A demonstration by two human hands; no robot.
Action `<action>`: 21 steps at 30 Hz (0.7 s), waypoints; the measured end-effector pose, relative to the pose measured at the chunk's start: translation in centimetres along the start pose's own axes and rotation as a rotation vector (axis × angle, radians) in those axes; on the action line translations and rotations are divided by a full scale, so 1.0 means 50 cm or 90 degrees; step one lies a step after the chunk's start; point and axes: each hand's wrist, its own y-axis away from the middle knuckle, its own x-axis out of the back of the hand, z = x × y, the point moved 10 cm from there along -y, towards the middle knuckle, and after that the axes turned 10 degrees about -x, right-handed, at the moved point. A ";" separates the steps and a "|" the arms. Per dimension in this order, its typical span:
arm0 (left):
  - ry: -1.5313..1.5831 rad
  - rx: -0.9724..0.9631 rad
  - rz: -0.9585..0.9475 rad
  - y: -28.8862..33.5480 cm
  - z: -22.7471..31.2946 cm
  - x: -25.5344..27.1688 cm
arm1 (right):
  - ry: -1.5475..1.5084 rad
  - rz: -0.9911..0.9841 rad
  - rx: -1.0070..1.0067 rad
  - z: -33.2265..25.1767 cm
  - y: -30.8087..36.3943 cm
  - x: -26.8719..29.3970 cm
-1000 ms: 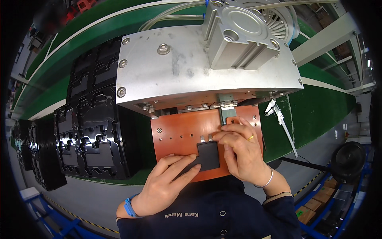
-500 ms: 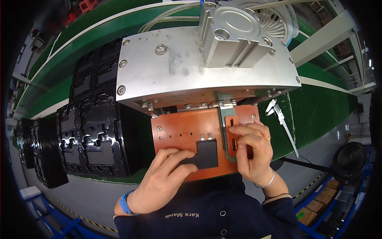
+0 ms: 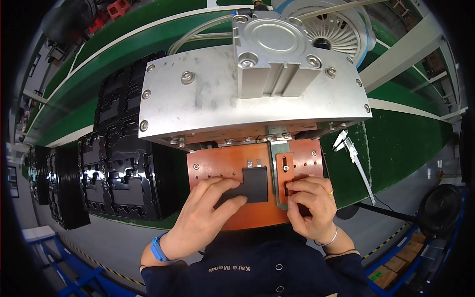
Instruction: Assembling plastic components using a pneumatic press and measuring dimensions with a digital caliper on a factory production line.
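Note:
A flat black L-shaped battery cell (image 3: 256, 187) with two silver tabs lies on the orange base plate (image 3: 232, 218). My left hand (image 3: 205, 210) is on its left part, thumb and fingers closed about it. On the right, a narrow orange slotted plate (image 3: 281, 179) rests on a grey-green strip (image 3: 273, 171). In its upper slot a screw (image 3: 286, 168) shows. My right hand (image 3: 312, 205) is closed in a pinch at the lower slot; whatever lies between the fingertips is hidden.
A silver press block (image 3: 208, 99) with a cylinder (image 3: 277, 54) overhangs the base plate's far side. Stacked black trays (image 3: 118, 173) stand left. Calipers (image 3: 357, 158) lie on the green bench at right, near a fan (image 3: 336, 34) behind the press.
My right hand has moved from the upper slot toward the lower slot, uncovering the screw above. My left hand keeps its place on the cell. The whole view has shifted slightly.

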 end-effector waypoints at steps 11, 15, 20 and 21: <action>0.008 0.024 0.060 -0.048 -0.038 0.010 | 0.034 -0.015 -0.009 0.004 0.000 -0.009; -0.005 0.013 0.059 -0.057 -0.040 0.017 | 0.021 -0.019 -0.007 0.003 -0.003 -0.010; 0.005 0.009 0.060 -0.060 -0.044 0.017 | 0.016 -0.025 -0.007 0.002 -0.006 -0.010; 0.010 0.009 0.050 -0.061 -0.044 0.018 | 0.019 -0.028 -0.008 0.002 -0.006 -0.011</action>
